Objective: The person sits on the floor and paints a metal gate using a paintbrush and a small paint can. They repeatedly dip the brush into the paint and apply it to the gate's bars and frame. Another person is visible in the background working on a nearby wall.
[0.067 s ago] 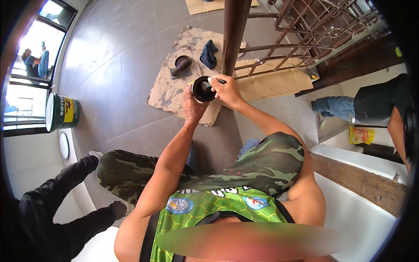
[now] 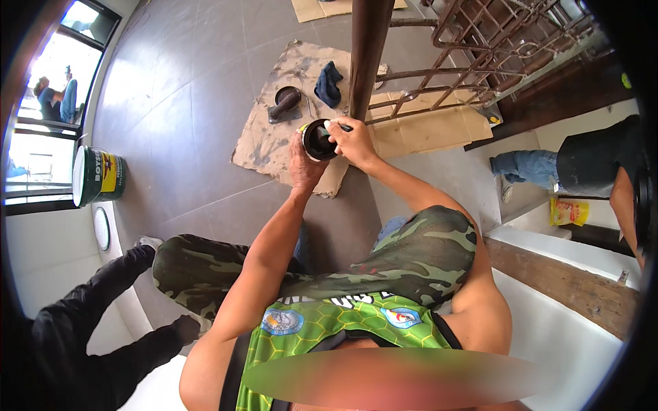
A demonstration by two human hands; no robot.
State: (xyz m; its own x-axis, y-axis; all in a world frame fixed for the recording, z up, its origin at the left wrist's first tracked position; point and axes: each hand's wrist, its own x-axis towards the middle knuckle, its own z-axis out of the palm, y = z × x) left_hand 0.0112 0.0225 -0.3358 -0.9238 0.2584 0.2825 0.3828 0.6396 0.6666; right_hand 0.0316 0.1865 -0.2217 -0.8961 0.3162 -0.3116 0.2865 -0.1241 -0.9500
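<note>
My left hand (image 2: 306, 168) is wrapped round the near left side of a small round paint can (image 2: 306, 152), its open top facing up and dark liquid inside. At the can's right rim my right hand (image 2: 353, 142) grips a paintbrush (image 2: 346, 128). Only the dark end of its handle shows plainly; its lower part goes into the can and is mostly hidden by my fingers. Below lies a paint-stained cardboard sheet (image 2: 257, 147). On it are a dark cylindrical piece (image 2: 284, 104) beside a round dark lid or dish, and a crumpled dark blue cloth (image 2: 328, 85).
A brown metal post (image 2: 369, 55) stands just beyond my right hand, joined to a rusty-brown grille (image 2: 480, 48). More cardboard (image 2: 432, 130) lies under it. A green bucket (image 2: 99, 177) stands at the left. Other people are close by: dark trouser legs (image 2: 103, 301) left, jeans (image 2: 524, 169) right.
My right hand and the brush have shifted very slightly left over the can. My left hand and the can stay practically in place.
</note>
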